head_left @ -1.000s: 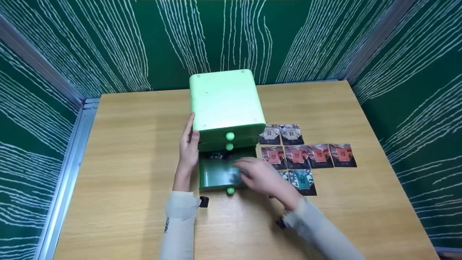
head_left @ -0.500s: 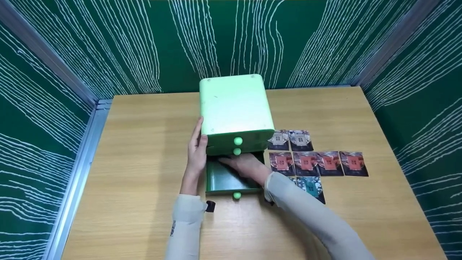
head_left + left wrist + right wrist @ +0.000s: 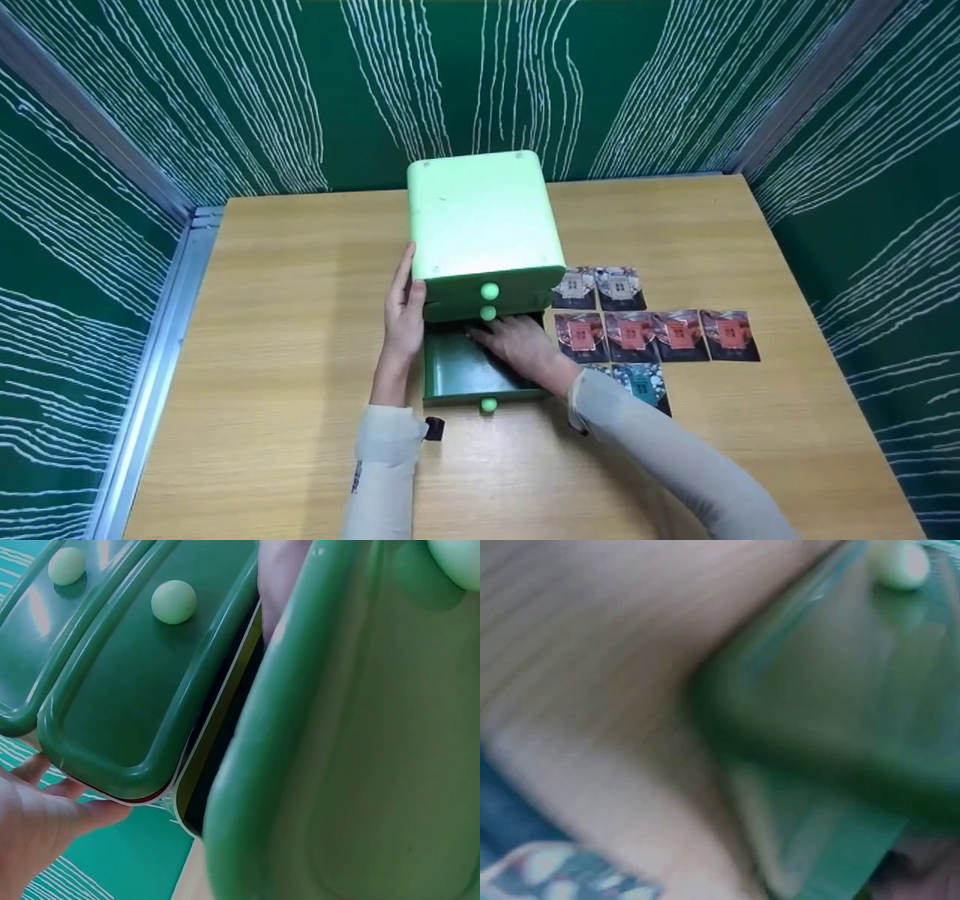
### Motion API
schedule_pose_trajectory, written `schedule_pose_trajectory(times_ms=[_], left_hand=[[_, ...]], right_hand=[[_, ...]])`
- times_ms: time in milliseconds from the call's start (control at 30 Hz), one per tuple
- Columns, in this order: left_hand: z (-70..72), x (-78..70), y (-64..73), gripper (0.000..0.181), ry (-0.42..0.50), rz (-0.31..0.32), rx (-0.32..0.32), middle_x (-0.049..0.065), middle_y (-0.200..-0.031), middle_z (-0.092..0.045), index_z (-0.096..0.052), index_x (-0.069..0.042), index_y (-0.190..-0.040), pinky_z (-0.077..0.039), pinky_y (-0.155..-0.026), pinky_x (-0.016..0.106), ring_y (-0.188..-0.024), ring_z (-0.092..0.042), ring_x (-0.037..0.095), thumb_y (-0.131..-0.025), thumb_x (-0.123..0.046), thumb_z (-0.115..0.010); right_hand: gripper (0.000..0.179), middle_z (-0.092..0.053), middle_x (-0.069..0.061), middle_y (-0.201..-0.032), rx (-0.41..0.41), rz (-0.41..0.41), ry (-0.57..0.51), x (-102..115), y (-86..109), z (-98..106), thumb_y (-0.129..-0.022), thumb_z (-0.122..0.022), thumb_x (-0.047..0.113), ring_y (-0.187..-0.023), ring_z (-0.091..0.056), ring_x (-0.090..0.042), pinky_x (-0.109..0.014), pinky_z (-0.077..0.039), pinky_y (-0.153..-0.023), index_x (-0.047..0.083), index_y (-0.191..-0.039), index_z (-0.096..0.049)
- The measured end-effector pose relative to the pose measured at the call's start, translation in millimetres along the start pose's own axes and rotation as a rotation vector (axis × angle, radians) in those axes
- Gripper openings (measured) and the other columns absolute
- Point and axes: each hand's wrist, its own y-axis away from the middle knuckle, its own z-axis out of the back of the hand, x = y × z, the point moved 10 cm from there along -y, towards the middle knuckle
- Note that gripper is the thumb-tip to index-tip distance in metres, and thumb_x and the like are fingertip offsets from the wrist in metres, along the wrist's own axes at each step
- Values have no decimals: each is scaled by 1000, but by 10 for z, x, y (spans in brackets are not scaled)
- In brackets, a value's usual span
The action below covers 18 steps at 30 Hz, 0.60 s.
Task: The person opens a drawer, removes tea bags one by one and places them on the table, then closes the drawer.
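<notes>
A green drawer cabinet [image 3: 484, 217] with round knobs stands on the table. Its bottom drawer [image 3: 457, 367] is pulled out, while the two drawers above are closed. My left hand [image 3: 405, 322] rests flat along the cabinet's left side, and the left wrist view shows its straight fingers [image 3: 101, 815] touching the wall. My right hand [image 3: 525, 345] reaches into the back of the bottom drawer. Its fingertips are hidden beneath the upper drawers, so I cannot tell what they hold. The right wrist view is blurred and shows the drawer front [image 3: 802, 690].
Right of the cabinet lie cards in rows: two pale ones [image 3: 620, 287] at the back, several red ones [image 3: 679, 335] in the middle and teal ones [image 3: 642, 386] in front, partly behind my right arm. Green walls with white lines surround the wooden table [image 3: 285, 337].
My right hand has moved from above the open drawer deep into its back, covering the dark pictured thing seen there earlier. My left hand stays at the cabinet's side. The head view has shifted slightly.
</notes>
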Motion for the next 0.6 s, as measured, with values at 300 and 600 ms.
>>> schedule_pose_trajectory(times_ms=[300,600], left_hand=[[-49,57,48,50,-10,63,23,18,-157,-22,-26,1,-151,-16,-115,35,-145,-19,24,-104,-5,-39],[19,22,34,50,-25,82,2,11,-158,-22,-26,-3,-153,-15,-116,35,-145,-19,20,-106,-13,-39]], right_hand=[[49,-63,-9,-120,-126,40,-401,-41,270,240,-85,-65,1,-97,-64,-24,-36,-53,-81,16,-131,-61],[55,-62,-1,-128,-49,-182,-750,-198,957,669,-87,-58,-6,-114,-59,-17,-35,-48,-94,21,-135,-58]])
